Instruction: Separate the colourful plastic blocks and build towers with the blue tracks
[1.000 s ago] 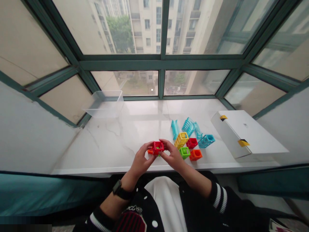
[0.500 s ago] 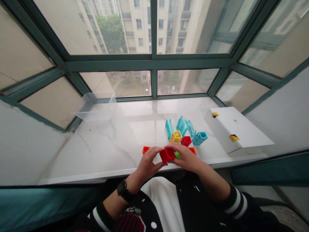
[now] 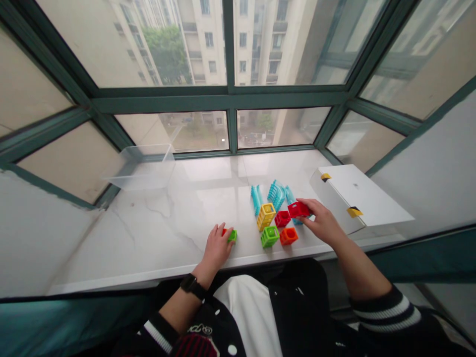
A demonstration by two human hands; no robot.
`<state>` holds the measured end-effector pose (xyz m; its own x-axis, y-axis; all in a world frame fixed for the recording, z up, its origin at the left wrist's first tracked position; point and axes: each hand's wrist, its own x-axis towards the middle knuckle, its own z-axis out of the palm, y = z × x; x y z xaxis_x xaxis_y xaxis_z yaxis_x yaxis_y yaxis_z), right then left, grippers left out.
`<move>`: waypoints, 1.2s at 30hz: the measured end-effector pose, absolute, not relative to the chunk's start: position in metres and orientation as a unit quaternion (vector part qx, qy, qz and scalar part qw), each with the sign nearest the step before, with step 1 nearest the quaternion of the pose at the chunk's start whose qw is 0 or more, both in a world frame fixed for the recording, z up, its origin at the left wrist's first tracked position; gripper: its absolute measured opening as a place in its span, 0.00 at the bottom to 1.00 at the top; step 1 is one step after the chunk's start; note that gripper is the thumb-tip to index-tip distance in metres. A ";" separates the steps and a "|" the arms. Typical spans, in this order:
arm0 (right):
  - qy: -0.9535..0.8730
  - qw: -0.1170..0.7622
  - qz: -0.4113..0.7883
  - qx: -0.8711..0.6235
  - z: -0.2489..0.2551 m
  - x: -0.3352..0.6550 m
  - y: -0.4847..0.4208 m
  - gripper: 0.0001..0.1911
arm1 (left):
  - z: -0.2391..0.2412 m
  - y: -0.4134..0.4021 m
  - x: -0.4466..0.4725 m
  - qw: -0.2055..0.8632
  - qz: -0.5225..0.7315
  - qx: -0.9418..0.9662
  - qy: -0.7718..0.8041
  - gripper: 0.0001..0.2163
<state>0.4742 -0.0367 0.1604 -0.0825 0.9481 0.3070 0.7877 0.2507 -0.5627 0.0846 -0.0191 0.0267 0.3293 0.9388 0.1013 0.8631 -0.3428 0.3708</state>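
Observation:
My right hand (image 3: 322, 220) is closed on a red toy block (image 3: 298, 209), held above the right side of the block group. Under it a teal block is mostly hidden. At the left, my left hand (image 3: 218, 244) has its fingers around a green block (image 3: 232, 236) joined or set against an orange-red piece, low over the sill; the hand covers part of both. Between the hands stand a yellow block stack (image 3: 266, 216), a green block (image 3: 269, 237), an orange block (image 3: 289, 236) and another red block (image 3: 282, 219).
Teal track-like pieces (image 3: 276, 195) lie behind the blocks. A white box (image 3: 366, 191) with yellow-black tabs stands at the right. A clear plastic bin (image 3: 139, 168) sits at the back left of the marble sill (image 3: 159, 223), below the windows.
My hands have parted. The right one has carried the red block to the right, while the left has moved left onto the green and orange-red pieces.

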 end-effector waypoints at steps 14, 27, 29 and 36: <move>-0.709 0.222 0.115 -0.659 0.091 0.456 -0.005 0.30 | 0.015 -0.024 0.080 0.138 0.167 0.802 0.557 0.21; -0.705 0.188 0.108 -0.675 0.072 0.451 -0.001 0.32 | 0.013 -0.024 0.079 0.147 0.189 0.801 0.548 0.21; -0.704 0.183 0.106 -0.678 0.070 0.451 0.000 0.32 | 0.012 -0.024 0.079 0.152 0.196 0.800 0.547 0.21; -0.704 0.178 0.103 -0.679 0.072 0.448 -0.001 0.36 | 0.014 -0.024 0.080 0.154 0.188 0.799 0.550 0.21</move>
<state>0.4481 -0.0012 0.0716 -0.0136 0.9937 0.1108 0.9208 0.0557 -0.3860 0.0803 -0.0240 0.0135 0.3242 0.9368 0.1317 0.8212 -0.3478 0.4524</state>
